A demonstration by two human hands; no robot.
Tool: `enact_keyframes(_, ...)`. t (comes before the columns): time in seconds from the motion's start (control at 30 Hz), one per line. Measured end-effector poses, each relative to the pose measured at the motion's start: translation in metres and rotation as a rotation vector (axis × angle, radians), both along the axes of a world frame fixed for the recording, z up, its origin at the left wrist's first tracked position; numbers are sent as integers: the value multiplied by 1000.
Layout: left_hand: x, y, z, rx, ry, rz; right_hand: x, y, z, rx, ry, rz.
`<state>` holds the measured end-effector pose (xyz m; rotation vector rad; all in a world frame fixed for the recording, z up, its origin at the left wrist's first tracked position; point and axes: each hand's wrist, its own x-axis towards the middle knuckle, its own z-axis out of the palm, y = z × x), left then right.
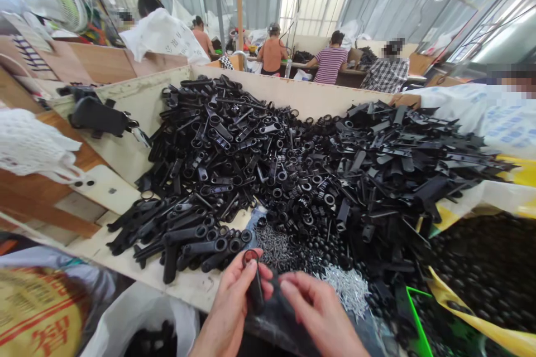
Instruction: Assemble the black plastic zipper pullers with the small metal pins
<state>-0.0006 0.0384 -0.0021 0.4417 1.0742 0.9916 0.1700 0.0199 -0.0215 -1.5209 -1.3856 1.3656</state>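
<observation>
My left hand (240, 287) is wrapped round a black plastic part (256, 290) with a round ring at its upper end, held upright over the front of the worktable. Just to its right, my right hand (312, 301) has thumb and fingers pinched together; whatever they hold, if anything, is too blurred to name. Behind the hands lie grey screws (272, 245) and a heap of shiny silver pins (345, 290). Similar black parts with ringed ends (196, 242) lie in a row to the left.
Large heaps of black plastic pieces (234, 134) and flat black pieces (402, 156) fill the bin. A phone (103, 189) lies at left. A white sack (142, 318) stands front left, a yellow-edged bag (489, 256) at right. Several people sit working at the back.
</observation>
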Motion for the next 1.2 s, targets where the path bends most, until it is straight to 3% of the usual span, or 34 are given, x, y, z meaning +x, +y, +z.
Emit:
enact_keyframes(0.07,-5,-3,-1,19,66,-37,6,27,15,165,-257,-8)
enact_keyframes(0.13,-7,-5,-4,9,86,-90,2,60,26,352,-617,138)
enact_keyframes(0.27,-8,-7,-11,-81,-50,-127,-26,113,27,400,-762,280)
enact_keyframes(0.4,-16,-8,-9,-190,-243,-113,-39,129,19,379,-830,359)
enact_keyframes(0.53,-22,-8,-4,-285,-279,-124,-24,111,25,436,-751,339)
enact_keyframes(0.63,-18,-8,-2,-282,-273,-156,-12,78,29,475,-345,186)
enact_keyframes(0.7,-13,-9,-1,-260,-280,-198,-8,52,26,396,-97,83)
enact_keyframes(0.77,-8,-11,1,-241,-295,-247,-6,28,20,316,0,8)
enact_keyframes(0.93,2,-17,8,-194,-285,-301,3,-7,4,326,-43,7)
enact_keyframes(1.2,9,-27,10,-143,-127,-301,24,-19,3,506,-142,116)
